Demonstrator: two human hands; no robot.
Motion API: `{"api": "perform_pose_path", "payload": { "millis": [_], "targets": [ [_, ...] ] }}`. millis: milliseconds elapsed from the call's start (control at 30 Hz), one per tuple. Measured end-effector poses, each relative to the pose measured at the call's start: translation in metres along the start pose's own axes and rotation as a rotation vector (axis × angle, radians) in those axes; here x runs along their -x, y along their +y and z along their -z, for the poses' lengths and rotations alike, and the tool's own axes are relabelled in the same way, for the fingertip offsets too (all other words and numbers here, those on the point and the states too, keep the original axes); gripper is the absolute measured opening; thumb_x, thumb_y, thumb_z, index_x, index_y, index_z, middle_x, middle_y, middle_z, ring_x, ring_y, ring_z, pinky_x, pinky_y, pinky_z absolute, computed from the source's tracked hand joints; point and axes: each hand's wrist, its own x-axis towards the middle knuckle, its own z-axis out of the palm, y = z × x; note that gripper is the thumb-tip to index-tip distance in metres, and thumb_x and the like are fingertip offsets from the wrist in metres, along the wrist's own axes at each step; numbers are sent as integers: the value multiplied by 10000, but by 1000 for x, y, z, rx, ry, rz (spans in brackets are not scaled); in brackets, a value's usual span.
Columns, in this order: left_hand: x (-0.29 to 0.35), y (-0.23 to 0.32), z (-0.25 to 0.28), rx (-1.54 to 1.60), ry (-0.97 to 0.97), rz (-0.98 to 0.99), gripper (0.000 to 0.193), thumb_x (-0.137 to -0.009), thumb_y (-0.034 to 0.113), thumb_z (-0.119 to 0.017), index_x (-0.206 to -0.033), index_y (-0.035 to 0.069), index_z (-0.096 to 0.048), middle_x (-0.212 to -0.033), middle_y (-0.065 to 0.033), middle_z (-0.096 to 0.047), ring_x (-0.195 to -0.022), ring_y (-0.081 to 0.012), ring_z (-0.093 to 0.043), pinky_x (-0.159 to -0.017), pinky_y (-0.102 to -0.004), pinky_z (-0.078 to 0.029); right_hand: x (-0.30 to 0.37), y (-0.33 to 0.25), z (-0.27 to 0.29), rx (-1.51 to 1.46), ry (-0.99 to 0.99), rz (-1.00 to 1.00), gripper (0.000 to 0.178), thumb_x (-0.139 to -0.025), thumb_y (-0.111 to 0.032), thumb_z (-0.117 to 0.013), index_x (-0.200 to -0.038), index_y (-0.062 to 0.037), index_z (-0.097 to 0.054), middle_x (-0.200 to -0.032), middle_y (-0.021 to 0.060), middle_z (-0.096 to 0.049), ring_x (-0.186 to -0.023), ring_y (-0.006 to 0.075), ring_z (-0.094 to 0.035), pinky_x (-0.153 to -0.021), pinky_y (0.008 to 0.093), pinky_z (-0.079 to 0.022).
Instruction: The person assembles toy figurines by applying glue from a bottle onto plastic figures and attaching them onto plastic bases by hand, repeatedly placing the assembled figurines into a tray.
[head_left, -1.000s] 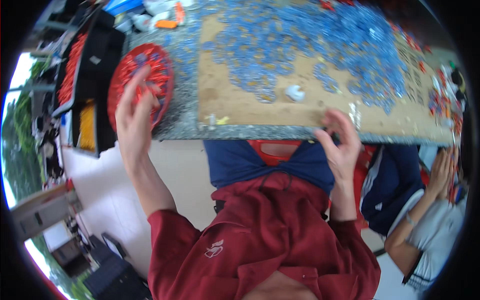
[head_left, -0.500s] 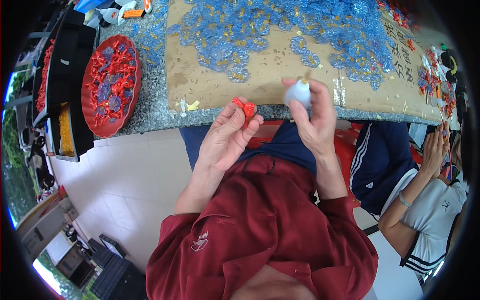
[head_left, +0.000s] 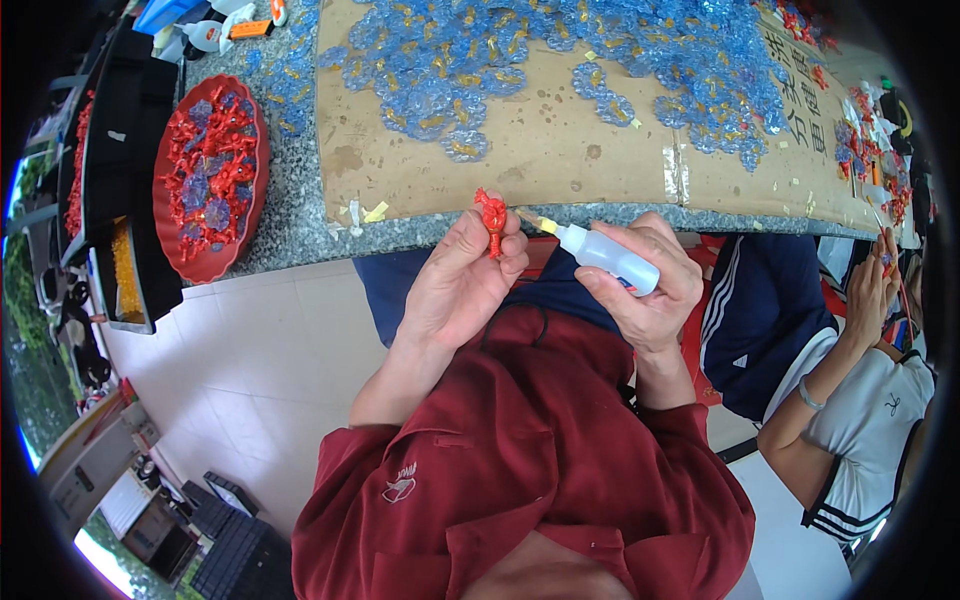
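Between the thumb and fingers of my left hand (head_left: pixel 455 275) is a small red plastic figure (head_left: pixel 493 222), held upright just off the table's front edge. My right hand (head_left: pixel 655 285) grips a white squeeze bottle (head_left: pixel 612 258) lying on its side in the fingers. The bottle's yellowish nozzle points left at the figure, its thin tip close to it; whether they touch I cannot tell. Beyond both hands, a flat cardboard sheet (head_left: pixel 520 180) carries many clear blue flower-shaped pieces (head_left: pixel 440 90) with yellow bits in them.
To the left, a red scalloped tray (head_left: pixel 258 190) holds red figures and purplish pieces. Black bins (head_left: pixel 125 150) with red and yellow parts stand beyond its left side. A co-worker's hands (head_left: pixel 872 285) are at the right. Another bottle (head_left: pixel 203 36) lies at the back left.
The squeeze bottle has swung from upright to tilted sideways, its nozzle now toward the red figure. My right hand has moved slightly down and right; my left hand has barely moved.
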Motion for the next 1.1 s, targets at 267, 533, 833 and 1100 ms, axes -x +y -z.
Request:
{"api": "perform_pose_path", "payload": {
  "millis": [267,533,833,1100],
  "targets": [
    [-2,0,1,-29,-18,1,261,-867,184,-540,-1091,55,-501,-946,-67,-543,-812,-142,-483,-703,-253,-407,-3,-1,-3,20,-19,-2,333,-578,-63,-758,-872,44,-644,-642,57,-570,-574,134,-472,-523,246,-346],
    [-1,-2,4,-65,56,-1,298,-874,196,-532,-1139,69,-483,-942,-70,-545,-804,-127,-502,-702,-238,-404,-4,-7,3,8,-28,-6,342,-579,-74,-767,-878,38,-644,-665,78,-614,-554,148,-490,-519,259,-363],
    [-4,-2,8,-116,-17,1,295,-873,189,-534,-1141,71,-492,-943,-75,-543,-807,-131,-502,-708,-247,-405,-4,-7,12,10,-42,-51,337,-590,-66,-759,-886,39,-637,-721,86,-623,-587,148,-508,-538,255,-381],
    [4,0,10,-152,5,-15,204,-855,141,-559,-1047,79,-526,-961,-79,-550,-800,-148,-485,-693,-254,-400,-25,27,-22,-58,81,-183,277,-695,-66,-680,-958,-19,-608,-869,94,-622,-779,201,-578,-702,289,-450]
  ]
}}
